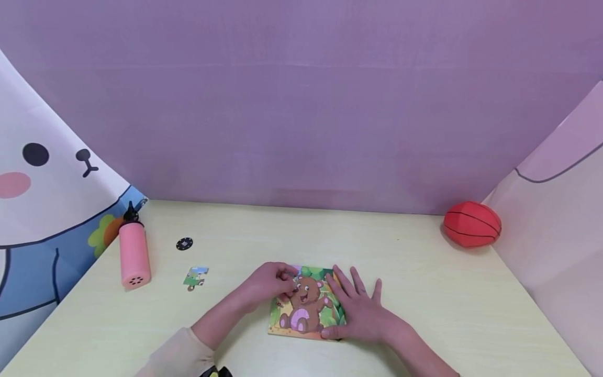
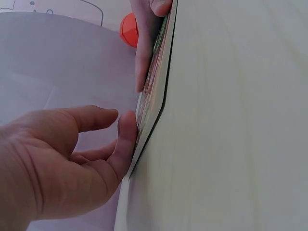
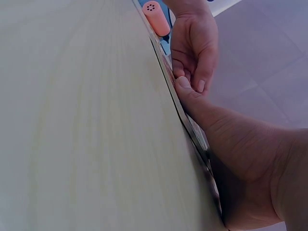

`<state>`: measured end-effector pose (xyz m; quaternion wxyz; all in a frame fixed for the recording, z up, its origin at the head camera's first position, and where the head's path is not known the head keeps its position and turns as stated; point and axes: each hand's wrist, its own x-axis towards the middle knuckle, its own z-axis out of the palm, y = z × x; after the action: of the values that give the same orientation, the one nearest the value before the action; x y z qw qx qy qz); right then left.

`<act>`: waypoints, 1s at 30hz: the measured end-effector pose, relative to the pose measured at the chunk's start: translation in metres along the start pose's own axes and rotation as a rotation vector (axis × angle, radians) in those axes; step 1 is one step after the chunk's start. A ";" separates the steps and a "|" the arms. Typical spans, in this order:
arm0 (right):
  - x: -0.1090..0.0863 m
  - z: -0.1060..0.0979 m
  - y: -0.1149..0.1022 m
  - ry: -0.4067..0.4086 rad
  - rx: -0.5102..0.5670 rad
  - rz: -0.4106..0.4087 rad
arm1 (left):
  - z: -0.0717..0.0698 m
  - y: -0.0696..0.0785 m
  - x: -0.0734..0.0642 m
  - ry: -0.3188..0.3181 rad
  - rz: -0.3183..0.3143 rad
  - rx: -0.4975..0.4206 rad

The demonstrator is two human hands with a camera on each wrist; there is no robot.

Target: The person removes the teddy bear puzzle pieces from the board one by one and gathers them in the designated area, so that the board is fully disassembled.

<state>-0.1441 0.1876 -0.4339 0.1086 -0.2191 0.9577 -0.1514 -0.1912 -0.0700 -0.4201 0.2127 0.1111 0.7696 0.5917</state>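
Note:
A jigsaw puzzle (image 1: 306,309) with a brown bear picture lies on the table in front of the person. At its upper left, the left hand (image 1: 270,283) touches the surface with bent fingers. In the left wrist view, the thumb (image 2: 126,132) meets the puzzle edge, and no piece shows between thumb and forefinger. The right hand (image 1: 363,311) rests over the puzzle's right side, fingers spread, its thumb (image 3: 192,98) lying along the near edge. Both hands cover parts of the picture.
One loose puzzle piece (image 1: 195,278) lies on the table to the left, with a black round chip (image 1: 184,244) beyond it. A pink bottle (image 1: 134,255) stands at the far left. A red ball (image 1: 472,224) sits at the back right, near the purple backdrop (image 1: 301,131).

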 end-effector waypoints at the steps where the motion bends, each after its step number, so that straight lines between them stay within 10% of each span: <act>1: 0.000 0.000 0.000 0.001 -0.002 0.000 | 0.000 0.000 0.000 0.000 -0.001 0.005; 12: 0.000 0.000 0.001 -0.001 0.008 0.009 | 0.007 0.006 0.000 0.010 0.007 0.106; 30: 0.001 0.001 0.001 -0.004 0.006 0.016 | 0.011 0.003 0.003 0.111 -0.026 0.028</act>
<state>-0.1450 0.1877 -0.4352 0.1124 -0.2114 0.9588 -0.1529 -0.1894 -0.0588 -0.4200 0.1759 0.0713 0.7899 0.5832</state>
